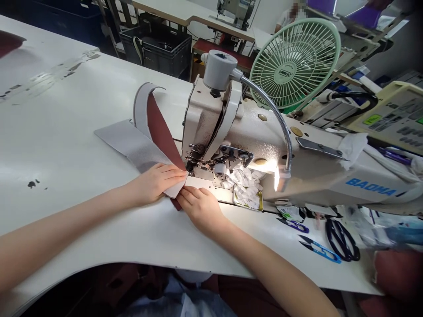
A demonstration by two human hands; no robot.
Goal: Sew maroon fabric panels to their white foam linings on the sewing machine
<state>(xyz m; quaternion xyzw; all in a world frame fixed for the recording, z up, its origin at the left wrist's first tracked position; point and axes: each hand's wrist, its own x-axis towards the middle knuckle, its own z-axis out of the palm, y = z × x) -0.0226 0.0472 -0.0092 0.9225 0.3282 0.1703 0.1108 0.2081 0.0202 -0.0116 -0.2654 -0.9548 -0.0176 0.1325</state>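
A grey mesh strip (132, 145) backed with dark red material (161, 132) lies on the white table (82, 110) and curls up behind the needle of a cream sewing machine (231, 132). My left hand (158, 181) lies flat on the strip's near end, fingers stretched toward the needle area. My right hand (198, 204) pinches the strip's near edge just in front of the presser foot (191, 165), fingers pressed together on the fabric.
A small tray of white labels (247, 193) sits under the machine arm. Thread snips (320, 248) and black scissors (342, 240) lie at the right. A green fan (295, 64), a gooseneck lamp (280, 176) and a control panel (396, 116) stand behind. A black crate (158, 48) is at the back.
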